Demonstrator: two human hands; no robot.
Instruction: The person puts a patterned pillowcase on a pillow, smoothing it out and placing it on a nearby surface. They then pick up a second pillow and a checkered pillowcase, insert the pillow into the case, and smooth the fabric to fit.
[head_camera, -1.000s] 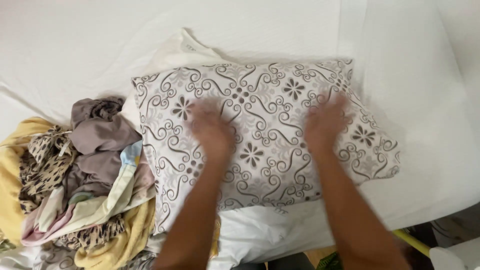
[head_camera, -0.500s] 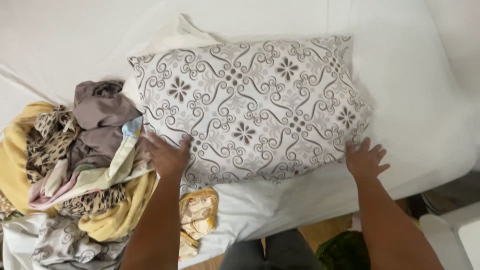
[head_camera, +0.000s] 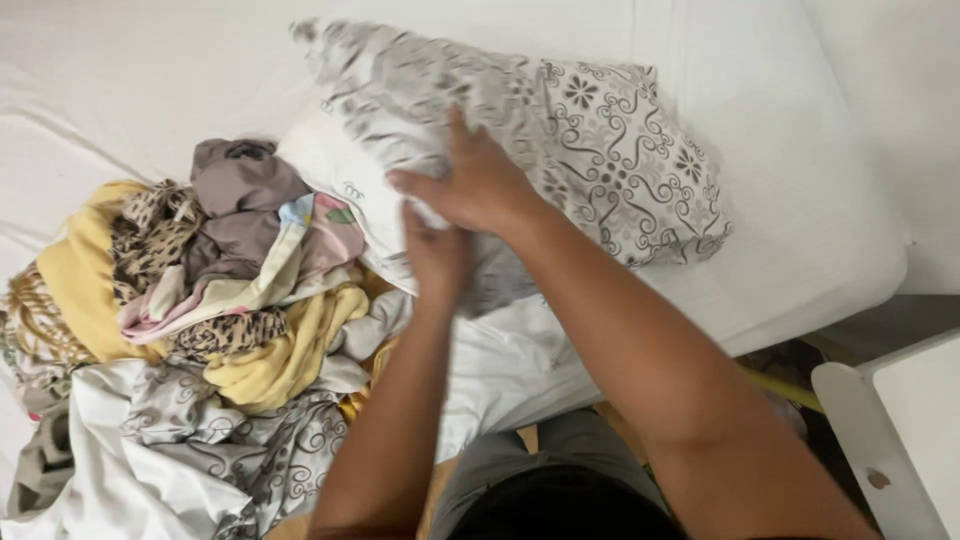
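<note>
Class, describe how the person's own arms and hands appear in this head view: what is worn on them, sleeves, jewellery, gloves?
Both forearms are bare, with no sleeves in view. The left hand and right hand wear no gloves, and no rings, watch or bracelets show. Fingernails look short and unpainted, though the picture is slightly blurred.
</note>
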